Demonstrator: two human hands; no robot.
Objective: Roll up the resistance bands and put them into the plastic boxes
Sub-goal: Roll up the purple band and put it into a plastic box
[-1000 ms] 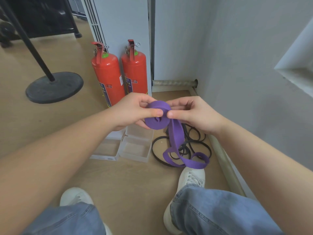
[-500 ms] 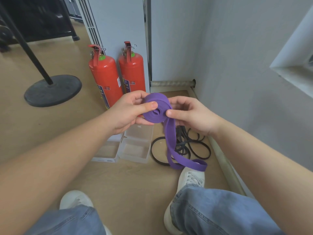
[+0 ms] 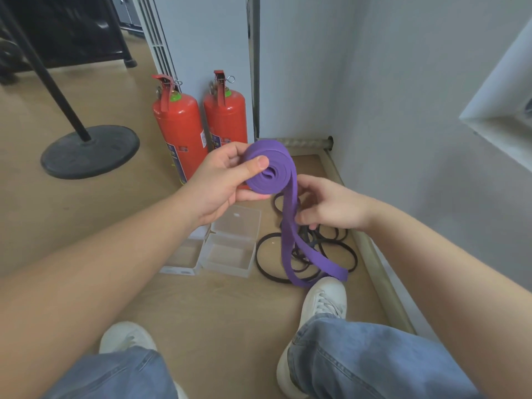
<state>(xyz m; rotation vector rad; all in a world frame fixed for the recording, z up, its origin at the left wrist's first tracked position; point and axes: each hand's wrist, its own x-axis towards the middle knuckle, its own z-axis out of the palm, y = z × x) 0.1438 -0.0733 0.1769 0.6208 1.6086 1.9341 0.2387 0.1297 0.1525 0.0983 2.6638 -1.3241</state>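
Purple band [image 3: 277, 180]: centre of frame, raised above the floor [image 3: 201, 306]; partly wound into a flat coil, spiral face turned toward the camera, roll axis pointing roughly at the viewer.
Loose tail: leaves the right edge of the coil, long axis near vertical in the frame, slanting to the lower right; doubled strap, far loop lying on the floor just beside the toe of the right shoe [image 3: 325, 298].
Left grip [image 3: 218, 182]: closed round the coil, thumb pressed on the spiral face near its hub, fingers behind and under.
Right grip [image 3: 331, 205]: below and right of the coil, fingers curled round the hanging tail, pinching it.
Black bands [image 3: 312, 241]: loose tangle of thin loops on the floor, lower right of centre, behind the purple tail.
Plastic boxes [image 3: 230, 246]: two clear boxes, lids open, side by side on the floor left of the black tangle, below the left grip.
Fire extinguishers [image 3: 178, 131]: two, red, upright against the white wall, upper centre.
Stand base [image 3: 89, 151]: black disc, left of frame.
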